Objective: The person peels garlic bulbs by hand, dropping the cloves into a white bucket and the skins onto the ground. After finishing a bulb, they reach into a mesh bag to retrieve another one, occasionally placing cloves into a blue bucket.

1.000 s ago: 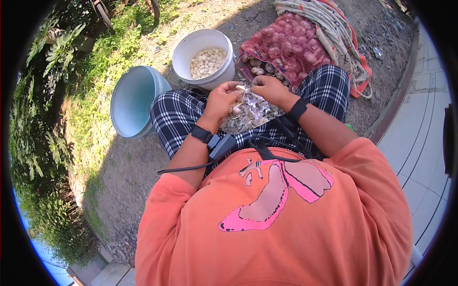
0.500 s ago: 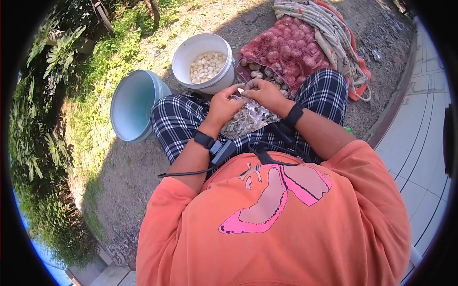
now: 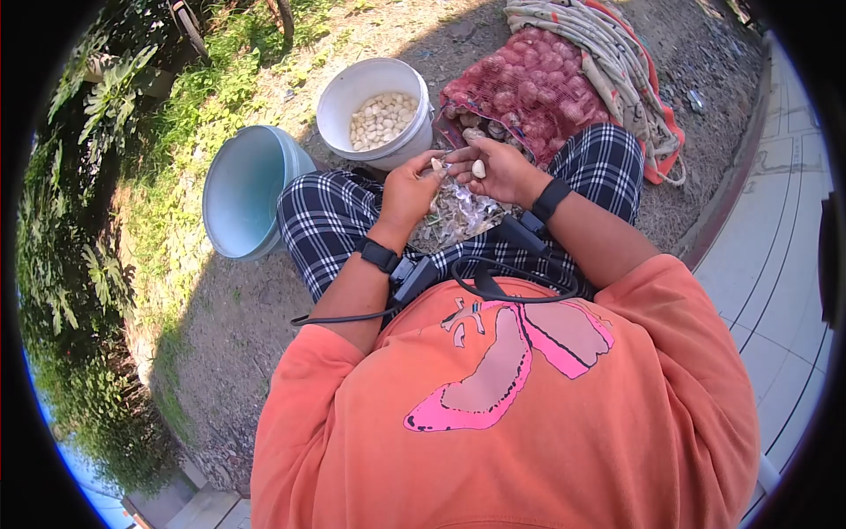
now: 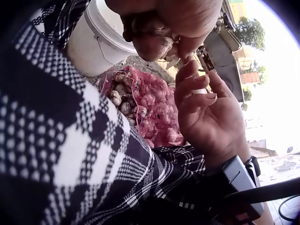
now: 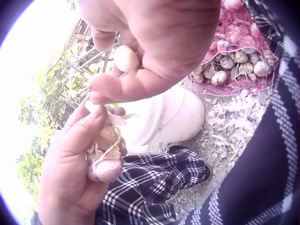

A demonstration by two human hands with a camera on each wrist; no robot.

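Between the knees, the left hand [image 3: 408, 196] grips garlic; in the right wrist view its fingers curl round a partly opened bulb [image 5: 106, 169] with loose papery skin and a root. The right hand [image 3: 504, 173] is turned palm up close beside it, with a pale peeled clove [image 3: 478, 168] lying against its fingers. From the right wrist, that clove [image 5: 126, 59] sits in the curled fingers, and the fingertips of both hands meet near a small white piece [image 5: 95, 107]. Papery skins [image 3: 458, 216] lie below both hands.
A white bucket [image 3: 328, 113] holding peeled cloves stands ahead, with a teal-lined bucket [image 3: 251, 189] to its left. An open red mesh sack [image 3: 538, 84] of garlic bulbs lies ahead right, beside a folded striped cloth [image 3: 617, 66]. Plaid-covered knees flank the hands.
The right hand has turned from a pinch at the garlic to palm up, showing a peeled clove in it. The left hand keeps its grip and has moved little.
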